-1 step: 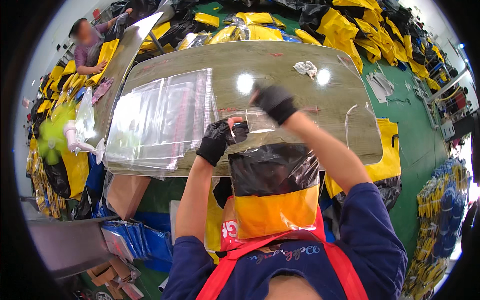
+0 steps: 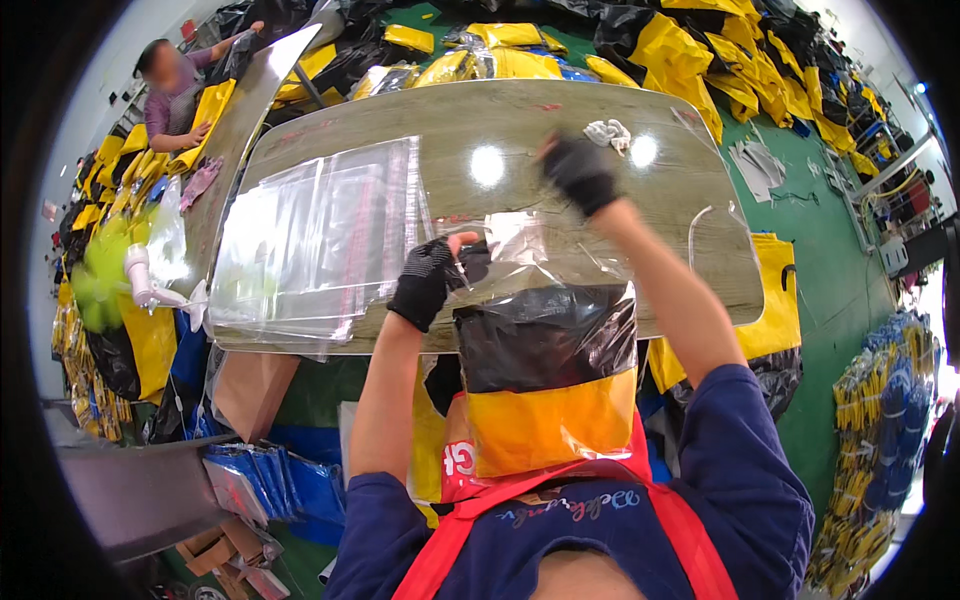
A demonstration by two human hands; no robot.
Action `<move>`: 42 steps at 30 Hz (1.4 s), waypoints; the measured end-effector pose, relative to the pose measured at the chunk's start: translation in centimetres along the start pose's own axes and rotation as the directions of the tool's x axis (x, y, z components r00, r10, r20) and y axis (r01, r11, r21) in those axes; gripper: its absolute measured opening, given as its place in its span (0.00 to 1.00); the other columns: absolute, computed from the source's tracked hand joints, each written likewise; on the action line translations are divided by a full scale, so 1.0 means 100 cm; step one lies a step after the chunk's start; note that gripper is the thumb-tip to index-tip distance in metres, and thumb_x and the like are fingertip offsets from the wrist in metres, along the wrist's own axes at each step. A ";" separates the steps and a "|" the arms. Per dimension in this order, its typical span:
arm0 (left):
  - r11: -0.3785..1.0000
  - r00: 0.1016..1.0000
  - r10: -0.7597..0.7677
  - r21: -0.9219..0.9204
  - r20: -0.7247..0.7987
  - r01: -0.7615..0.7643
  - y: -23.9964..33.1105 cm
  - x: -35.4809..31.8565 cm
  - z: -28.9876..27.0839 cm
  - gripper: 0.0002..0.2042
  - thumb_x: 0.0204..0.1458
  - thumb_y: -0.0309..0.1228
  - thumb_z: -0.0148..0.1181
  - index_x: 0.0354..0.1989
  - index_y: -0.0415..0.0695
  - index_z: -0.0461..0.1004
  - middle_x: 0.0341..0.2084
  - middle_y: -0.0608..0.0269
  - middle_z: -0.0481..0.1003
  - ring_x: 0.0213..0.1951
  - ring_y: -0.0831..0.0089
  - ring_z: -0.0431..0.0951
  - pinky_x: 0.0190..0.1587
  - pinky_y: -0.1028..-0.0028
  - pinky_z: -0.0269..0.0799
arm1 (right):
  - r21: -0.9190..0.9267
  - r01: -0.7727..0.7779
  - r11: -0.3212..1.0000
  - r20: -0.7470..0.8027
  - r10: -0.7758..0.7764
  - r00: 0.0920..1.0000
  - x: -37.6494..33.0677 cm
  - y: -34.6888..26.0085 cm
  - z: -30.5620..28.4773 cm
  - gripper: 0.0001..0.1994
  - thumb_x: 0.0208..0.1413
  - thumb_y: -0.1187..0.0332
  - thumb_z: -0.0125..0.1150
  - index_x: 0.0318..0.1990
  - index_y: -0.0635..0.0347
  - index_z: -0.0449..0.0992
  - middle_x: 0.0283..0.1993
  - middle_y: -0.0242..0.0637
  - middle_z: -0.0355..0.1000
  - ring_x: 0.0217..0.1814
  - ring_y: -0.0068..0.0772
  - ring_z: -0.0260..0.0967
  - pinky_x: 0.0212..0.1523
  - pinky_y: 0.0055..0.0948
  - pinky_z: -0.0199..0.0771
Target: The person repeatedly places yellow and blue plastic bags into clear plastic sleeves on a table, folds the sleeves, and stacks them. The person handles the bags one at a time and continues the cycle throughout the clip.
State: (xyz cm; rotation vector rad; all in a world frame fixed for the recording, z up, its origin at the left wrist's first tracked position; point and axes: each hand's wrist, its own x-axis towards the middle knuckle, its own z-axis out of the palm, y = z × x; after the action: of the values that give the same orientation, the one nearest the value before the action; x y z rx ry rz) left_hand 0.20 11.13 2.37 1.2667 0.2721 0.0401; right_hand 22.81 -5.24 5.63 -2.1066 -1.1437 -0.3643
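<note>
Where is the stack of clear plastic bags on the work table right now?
In the head view, the stack of clear plastic bags lies on the left part of the table, just left of the gloved left hand.

A garment packing workshop; heaps of yellow and black jackets point(image 2: 690, 50) lie beyond the wooden table point(image 2: 480, 120); clear plastic bags point(image 2: 310, 235) stacked on it; another worker point(image 2: 175, 95) left of it.

Gloved left hand point(image 2: 425, 283) pinching clear bag point(image 2: 545, 385) — black-and-yellow garment point(image 2: 548, 395) showing inside; gloved right hand point(image 2: 580, 172) hovering above wooden table point(image 2: 500, 120) — plastic sleeves point(image 2: 310, 235) lying stacked alongside.
</note>
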 end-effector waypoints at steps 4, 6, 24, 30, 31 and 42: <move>0.985 0.999 0.042 -0.164 -0.035 -0.047 -0.002 0.000 -0.004 0.21 0.62 0.38 0.45 0.53 0.32 0.67 0.44 0.47 0.75 0.45 0.62 0.77 0.50 0.66 0.72 | 0.495 -0.414 0.764 -0.165 0.551 0.818 0.016 0.054 -0.123 0.12 0.62 0.64 0.46 0.36 0.58 0.76 0.24 0.35 0.72 0.26 0.27 0.69 0.33 0.30 0.71; 0.994 0.998 0.063 -0.087 -0.024 -0.065 -0.010 0.004 -0.008 0.22 0.61 0.39 0.45 0.54 0.32 0.67 0.44 0.47 0.75 0.46 0.61 0.77 0.51 0.65 0.72 | 0.183 0.007 0.983 -0.043 0.001 0.999 0.000 0.003 -0.069 0.10 0.56 0.64 0.52 0.38 0.57 0.77 0.32 0.43 0.75 0.33 0.47 0.73 0.37 0.36 0.72; 1.000 0.995 0.014 0.019 -0.095 -0.012 0.008 -0.006 -0.013 0.21 0.62 0.42 0.45 0.51 0.37 0.70 0.42 0.55 0.77 0.36 0.74 0.77 0.37 0.74 0.72 | 0.656 -0.287 0.698 -0.415 0.651 0.636 -0.020 0.175 -0.208 0.10 0.50 0.70 0.55 0.40 0.59 0.73 0.34 0.37 0.71 0.28 0.31 0.68 0.31 0.30 0.70; 0.941 0.965 -0.252 0.212 -0.080 0.263 0.037 -0.010 -0.035 0.21 0.59 0.44 0.49 0.53 0.42 0.70 0.40 0.60 0.78 0.11 0.85 0.57 0.14 0.81 0.52 | 0.213 -0.873 0.439 0.676 0.579 0.456 -0.073 0.020 -0.084 0.15 0.58 0.59 0.56 0.46 0.60 0.75 0.46 0.37 0.72 0.27 0.21 0.66 0.23 0.26 0.68; 0.955 0.963 -0.269 0.124 -0.016 0.269 0.040 -0.009 -0.035 0.21 0.59 0.44 0.50 0.54 0.42 0.69 0.40 0.60 0.78 0.13 0.84 0.61 0.16 0.81 0.57 | 0.405 -0.868 0.286 0.719 0.486 0.496 -0.083 0.027 -0.078 0.15 0.58 0.57 0.57 0.44 0.59 0.75 0.39 0.35 0.73 0.25 0.23 0.67 0.24 0.25 0.68; 0.880 0.953 0.041 0.440 0.302 -0.177 -0.004 -0.092 -0.032 0.13 0.59 0.33 0.49 0.44 0.37 0.74 0.67 0.49 0.50 0.65 0.58 0.58 0.61 0.64 0.57 | 0.356 -0.182 0.917 0.595 -0.072 0.801 -0.200 0.013 -0.130 0.13 0.58 0.64 0.55 0.50 0.48 0.77 0.67 0.46 0.56 0.66 0.43 0.58 0.65 0.38 0.53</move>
State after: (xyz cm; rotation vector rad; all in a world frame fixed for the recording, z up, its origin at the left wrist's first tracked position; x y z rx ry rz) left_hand -9.47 12.34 2.79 1.7450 -0.0493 -0.1172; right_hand 13.54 -27.21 3.57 -1.9143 -1.3549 0.5811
